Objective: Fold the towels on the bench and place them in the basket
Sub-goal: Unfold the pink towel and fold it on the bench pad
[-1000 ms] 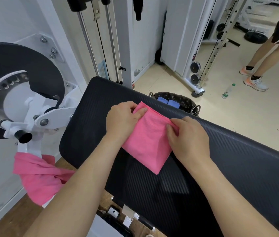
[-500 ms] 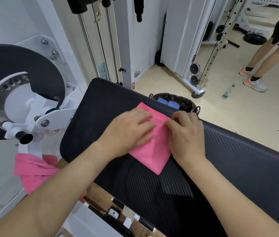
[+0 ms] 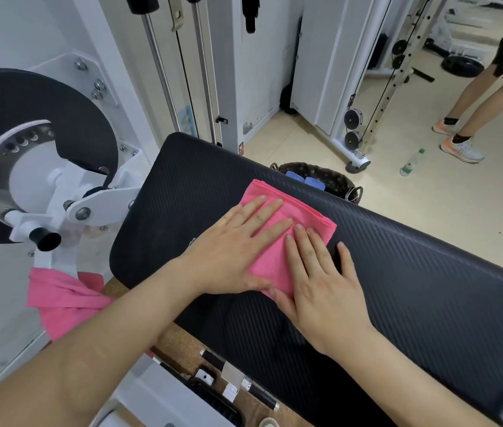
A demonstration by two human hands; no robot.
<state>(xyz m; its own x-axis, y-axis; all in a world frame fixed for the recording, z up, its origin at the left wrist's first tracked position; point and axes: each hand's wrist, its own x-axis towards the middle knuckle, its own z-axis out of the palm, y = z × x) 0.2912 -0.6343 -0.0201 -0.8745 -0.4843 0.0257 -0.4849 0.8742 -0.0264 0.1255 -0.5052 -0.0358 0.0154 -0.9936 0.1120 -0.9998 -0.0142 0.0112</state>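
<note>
Bench (image 3: 413, 272): black padded surface, ribbed texture, running from upper left to lower right across the view.
Weight machine (image 3: 43, 167): white frame with a dark round plate, just beside the bench's left end.
Second pink towel (image 3: 62, 300): unfolded, hanging off the machine frame below the bench's left end.
Basket (image 3: 333, 180): dark, patterned, on the floor just behind the bench's far edge; blue folded cloths (image 3: 305, 180) inside.
Pink towel (image 3: 278, 229): folded into a small rectangle, lying flat on the bench near its far edge.
Left hand (image 3: 237, 245): palm down, fingers spread and flat, pressing on the towel's left part, gripping nothing.
Right hand (image 3: 321, 278): palm down, fingers extended flat, overlapping the towel's near right corner and the bench.
Water bottle (image 3: 412, 163): upright on the floor, well apart from the basket.
</note>
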